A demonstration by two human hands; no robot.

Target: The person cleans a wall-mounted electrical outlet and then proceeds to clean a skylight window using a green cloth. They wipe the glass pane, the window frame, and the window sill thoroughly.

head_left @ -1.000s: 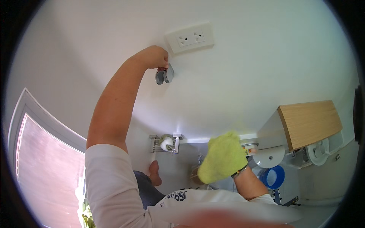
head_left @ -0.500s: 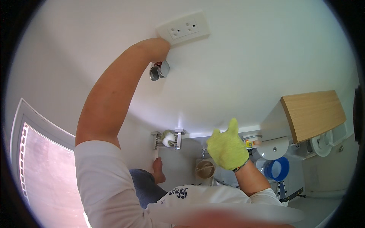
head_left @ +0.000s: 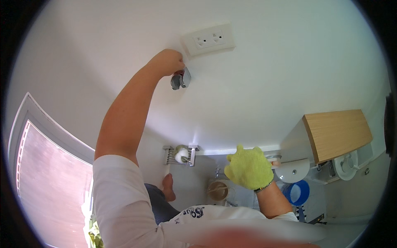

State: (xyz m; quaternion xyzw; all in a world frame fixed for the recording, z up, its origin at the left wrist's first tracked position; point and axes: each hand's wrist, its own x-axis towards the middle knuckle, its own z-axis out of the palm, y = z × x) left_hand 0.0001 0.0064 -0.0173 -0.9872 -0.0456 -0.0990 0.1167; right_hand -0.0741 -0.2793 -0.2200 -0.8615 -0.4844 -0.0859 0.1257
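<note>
My bare left hand reaches far up the white wall. Its fingers curl closed at the top of a chrome shower-head holder, just below the wall socket. A small reddish patch shows between the fingers and the holder; whether it is skin or a part cannot be told. Lower and to the right is my right hand in a yellow-green knitted glove, back toward the view. Its fingers point away in short stubs set apart, and nothing shows in its grasp. A dark bracelet circles that wrist.
A double socket is fixed above the holder. Below, a chrome rack carries a white and green bundle. A brown bucket, blue bucket and white toilet stand low. A wooden cabinet juts out right; a window lies left.
The view has shifted, so the wall fittings sit lower. My left hand's curled fingers now show more at the holder. My right hand's raised finger has drawn in.
</note>
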